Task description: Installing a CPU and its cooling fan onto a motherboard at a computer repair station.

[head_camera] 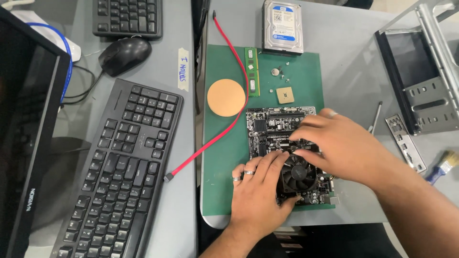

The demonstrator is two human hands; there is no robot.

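A black motherboard (267, 125) lies on a green mat (224, 143). On it sits a black cooler fan (297, 173). My left hand (256, 191), with rings on two fingers, grips the fan's near left side. My right hand (342, 145) reaches across the board from the right, fingers curled on the fan's far edge. Both hands hide much of the board's right half.
On the mat lie a round tan disc (226, 97), a green memory stick (252, 71), a small square chip (285, 95), loose screws and a red cable (224, 95). A hard drive (282, 26), open computer case (420, 76), screwdriver (376, 116), metal port plate (405, 141), brush (443, 166), keyboard (119, 172), mouse (125, 54) and monitor (24, 143) surround it.
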